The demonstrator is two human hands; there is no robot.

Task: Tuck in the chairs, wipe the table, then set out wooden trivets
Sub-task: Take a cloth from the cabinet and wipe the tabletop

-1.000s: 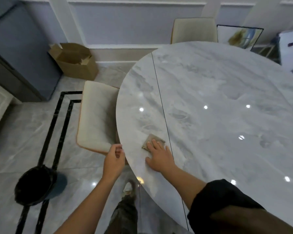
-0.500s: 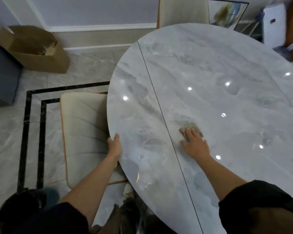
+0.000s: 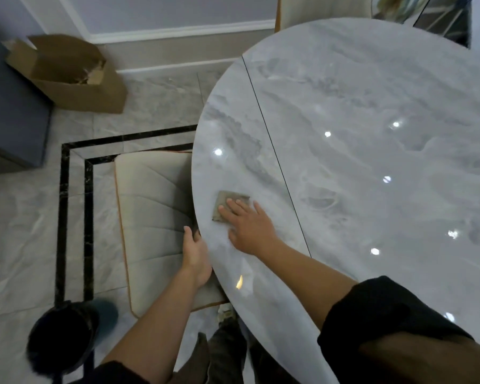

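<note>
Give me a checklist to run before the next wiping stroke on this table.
1. Cloth pinned under the right hand, fingers flat on it: ok.
2. Left hand at the rim of the table for bracing: ok; its grip under the rim: cannot tell.
3. Near chair tucked in: seat only partly under the table: not ok.
4. Rest of the tabletop already wiped: cannot tell.
5. Wooden trivets ready: none in view: cannot tell.
</note>
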